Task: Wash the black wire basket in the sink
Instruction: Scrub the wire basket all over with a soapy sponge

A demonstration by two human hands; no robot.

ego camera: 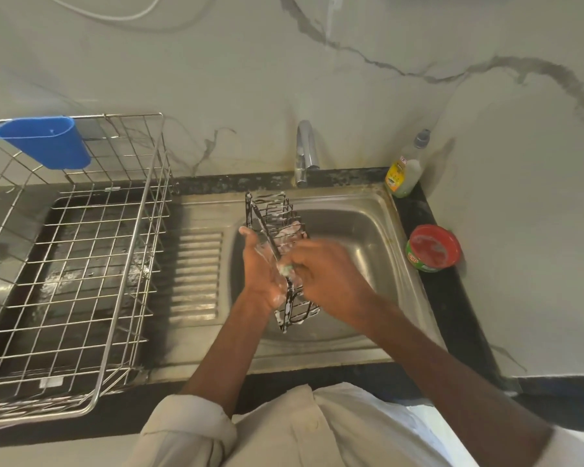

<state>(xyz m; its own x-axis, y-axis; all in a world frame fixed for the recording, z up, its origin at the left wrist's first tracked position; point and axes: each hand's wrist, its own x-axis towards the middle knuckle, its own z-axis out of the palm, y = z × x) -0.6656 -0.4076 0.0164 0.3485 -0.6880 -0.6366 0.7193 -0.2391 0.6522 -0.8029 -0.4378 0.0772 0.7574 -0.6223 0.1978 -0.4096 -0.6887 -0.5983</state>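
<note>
Scrubbing it was: the black wire basket hung tilted over the sink, soap foam all along its wires. The left hand cupped the basket's left side, fingers curled onto the frame; the right hand pinched a small green scrubber against the wires (blurred, so the exact grip was hard to read). The tap stood at twelve o'clock, no water visible. Dish-soap bottle at two o'clock, red tub at three. Next, I judged, the remaining wires wanted working, then a rinse under the tap
</note>
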